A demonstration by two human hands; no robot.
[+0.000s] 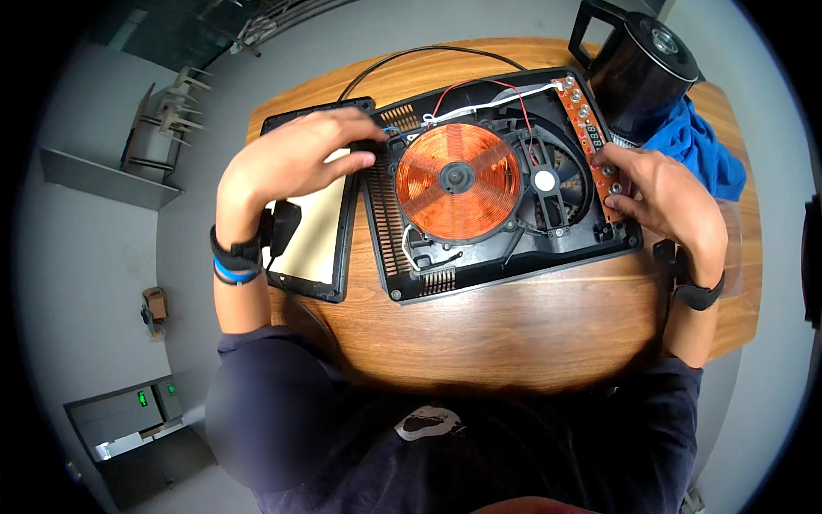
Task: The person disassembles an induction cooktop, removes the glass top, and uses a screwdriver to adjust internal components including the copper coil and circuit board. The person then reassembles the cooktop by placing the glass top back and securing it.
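An opened induction cooker base (505, 265) holds a round copper coil (454, 210), a black fan (565, 163), wiring and an orange button board (578, 107) along its right side. My left hand (304, 154) is over the base's left side, thumb apart and fingertips near a blue wire; whether they touch it I cannot tell. My right hand (664, 197) grips the button board, with thumb and fingers on its lower half. A dark-framed panel (304, 248) with a cream face lies left of the base, partly under my left hand and wrist.
The wooden table (488, 338) carries a black kettle (642, 64) at back right, a blue cloth (702, 158) beside it, and a black cable (432, 47) arching behind the base. White stools (180, 116) stand on the floor at upper left.
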